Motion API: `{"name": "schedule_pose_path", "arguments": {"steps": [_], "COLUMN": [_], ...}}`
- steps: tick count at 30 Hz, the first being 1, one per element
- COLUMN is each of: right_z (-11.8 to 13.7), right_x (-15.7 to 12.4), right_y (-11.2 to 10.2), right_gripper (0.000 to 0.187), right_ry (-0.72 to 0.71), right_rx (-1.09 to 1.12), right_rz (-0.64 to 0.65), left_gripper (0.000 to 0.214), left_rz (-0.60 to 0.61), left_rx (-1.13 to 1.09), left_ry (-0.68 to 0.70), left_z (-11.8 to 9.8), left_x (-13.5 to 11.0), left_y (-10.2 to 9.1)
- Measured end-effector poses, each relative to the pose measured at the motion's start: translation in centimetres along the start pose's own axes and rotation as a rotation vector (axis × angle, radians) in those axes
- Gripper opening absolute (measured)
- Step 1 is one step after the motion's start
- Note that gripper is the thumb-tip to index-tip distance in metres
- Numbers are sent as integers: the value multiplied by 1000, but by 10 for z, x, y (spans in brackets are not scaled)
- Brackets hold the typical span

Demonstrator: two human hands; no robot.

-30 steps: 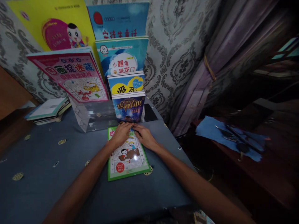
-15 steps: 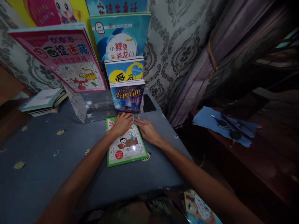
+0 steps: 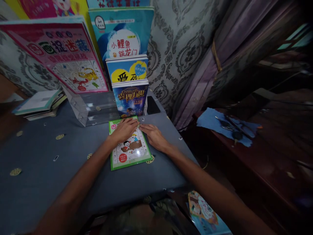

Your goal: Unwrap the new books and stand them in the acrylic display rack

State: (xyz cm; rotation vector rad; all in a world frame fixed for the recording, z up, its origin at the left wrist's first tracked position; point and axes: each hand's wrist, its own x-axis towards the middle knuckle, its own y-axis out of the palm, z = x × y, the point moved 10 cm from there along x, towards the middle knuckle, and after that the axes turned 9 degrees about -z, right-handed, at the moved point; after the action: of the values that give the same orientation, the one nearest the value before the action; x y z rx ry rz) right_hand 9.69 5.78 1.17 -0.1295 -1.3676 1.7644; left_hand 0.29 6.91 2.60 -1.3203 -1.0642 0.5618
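The left hand [image 3: 126, 130] spreads palm-down, fingers extended, across the top of the green-bordered book [image 3: 133, 150] lying flat on the table [image 3: 73, 160] before the upright dark-blue book [image 3: 130, 99], while the right hand [image 3: 153, 135] meets its right edge, whether pinching or merely touching I cannot tell.

The book [image 3: 132, 148] is green-bordered, the wall [image 3: 171, 55] grey-scrolled.

Left hand [image 3: 126, 129] palm-down, right hand [image 3: 154, 136] angled inward

A green-bordered book [image 3: 132, 153] lies closed and flat, cartoon cover up, on the dark tabletop [image 3: 73, 140]
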Motion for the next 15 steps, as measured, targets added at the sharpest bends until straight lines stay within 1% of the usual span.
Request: {"name": "schedule_pose_path", "arguments": {"steps": [2,7,12,15], "right_z": [4,9,8,12], "right_x": [-7,-21,-21,-27], "right_y": [-2,-6,-6,-9], "right_gripper": [61,63,64,63], "right_ry": [-14,-49,-34,-31], "right_rx": [-8,4,10,23], "right_rz": [8,12,11,8], "left_gripper": [41,40,39,40], "left_rz": [-2,10,-5,-1], "left_rx": [-14,-60,-18,-34], "left_ry": [-16,29,-13,-23], "left_z": [-4,-18,-21,-24], "left_x": [-4,-17,-20,-23], "left_y": [-2,-3,-2,-4]}}
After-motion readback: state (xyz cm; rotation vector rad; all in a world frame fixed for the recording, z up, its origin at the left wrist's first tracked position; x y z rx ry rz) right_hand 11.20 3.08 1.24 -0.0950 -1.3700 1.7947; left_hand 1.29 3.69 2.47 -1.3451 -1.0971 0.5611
